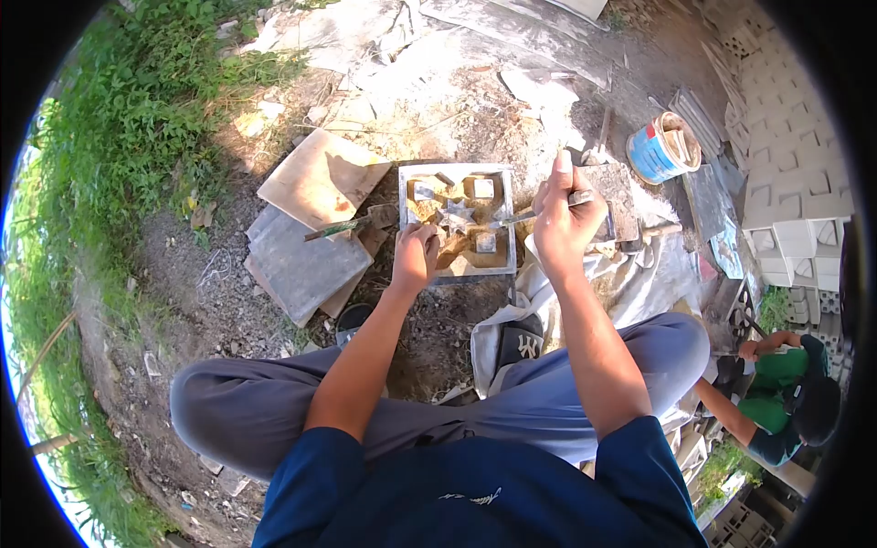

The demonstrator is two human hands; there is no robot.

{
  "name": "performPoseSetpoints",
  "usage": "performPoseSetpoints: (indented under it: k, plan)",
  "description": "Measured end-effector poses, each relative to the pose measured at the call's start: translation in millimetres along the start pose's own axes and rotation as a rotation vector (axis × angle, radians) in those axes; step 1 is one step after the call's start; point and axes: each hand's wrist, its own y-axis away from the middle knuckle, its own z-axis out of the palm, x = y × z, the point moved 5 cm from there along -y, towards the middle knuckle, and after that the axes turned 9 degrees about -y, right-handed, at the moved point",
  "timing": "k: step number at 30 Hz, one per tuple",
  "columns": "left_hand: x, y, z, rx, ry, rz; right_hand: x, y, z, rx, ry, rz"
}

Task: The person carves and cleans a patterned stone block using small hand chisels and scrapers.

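Observation:
A square grey frame lies on the ground in front of my legs. Inside it are a grey star-shaped piece, several small square blocks and yellowish-brown sandy material. My left hand rests at the frame's left side, fingers curled; whatever they may hold is hidden. My right hand is raised just right of the frame, closed round a thin metal tool whose tip points left over the frame's right edge. A thin greenish stick lies left of my left hand.
Flat boards are stacked at the left. A blue and white bucket stands at the upper right. Another person in green crouches at the far right, near pale blocks. Plants grow at the left.

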Motion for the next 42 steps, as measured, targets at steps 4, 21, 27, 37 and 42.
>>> performPoseSetpoints:
  k: [4, 21, 27, 37, 42]
  plan:
    - [0, -10, -21, 0.188, 0.032, 0.108, 5, 0, 5, -0.005, 0.075, -0.006]
    - [-40, -8, -36, 0.450, 0.103, -0.189, -16, 20, 17, -0.141, -0.050, 0.026]
    - [-53, 1, -17, 0.474, 0.173, -0.366, -3, 36, 43, -0.472, -0.317, 0.164]
    - [-52, -1, -15, 0.373, 0.058, -0.470, 1, 48, 89, -0.642, -0.346, 0.224]
    - [-51, 1, -15, 0.474, 0.051, -0.362, 22, 45, 85, -0.647, -0.191, 0.141]
